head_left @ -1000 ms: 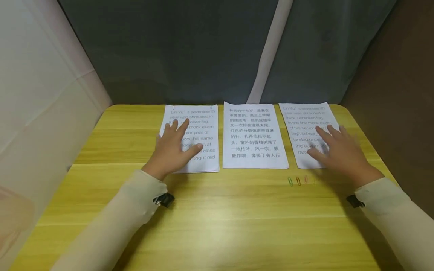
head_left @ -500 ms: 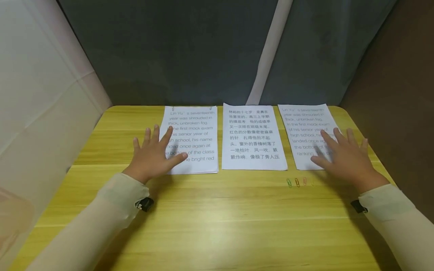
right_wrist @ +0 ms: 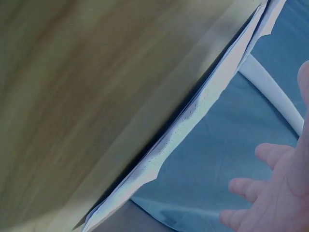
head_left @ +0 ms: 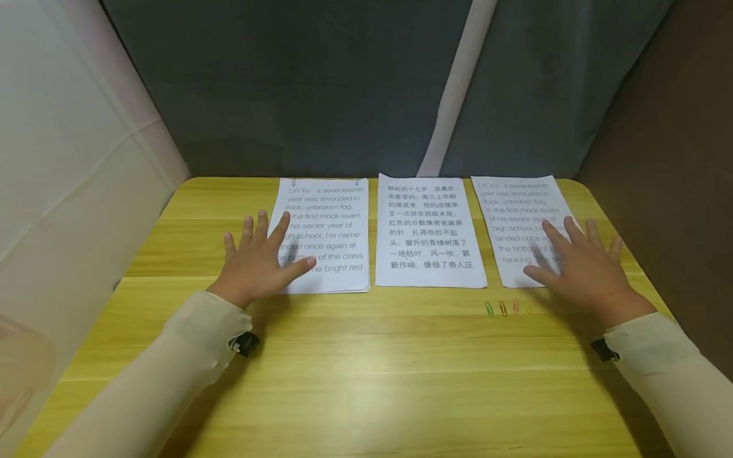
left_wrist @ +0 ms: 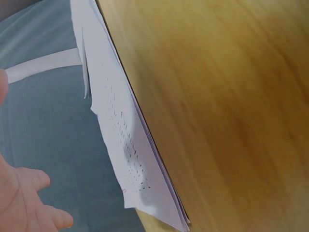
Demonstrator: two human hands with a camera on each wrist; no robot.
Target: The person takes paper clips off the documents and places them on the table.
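Note:
My left hand (head_left: 254,267) is held over the lower left part of a stack of white printed sheets (head_left: 338,235), fingers spread. Two paper clips sit on that stack's top edge. Over the lower right part of another printed stack (head_left: 509,210), my right hand (head_left: 590,270) has its fingers spread too. Both wrist views show the palm, the left hand (left_wrist: 21,203) and the right hand (right_wrist: 275,193), apart from the paper and holding nothing. Between them lies a stack with Chinese text (head_left: 429,235).
Several loose paper clips lie in a row below the right stacks, among them a green one (head_left: 489,310), a red one (head_left: 503,309) and a pink one (head_left: 516,307). The wooden table (head_left: 366,375) ends at a dark curtain (head_left: 298,89) behind.
My left hand has moved left and a little down, uncovering more of the left stack. My right hand has shifted slightly right. Over the last half second both hands hold still.

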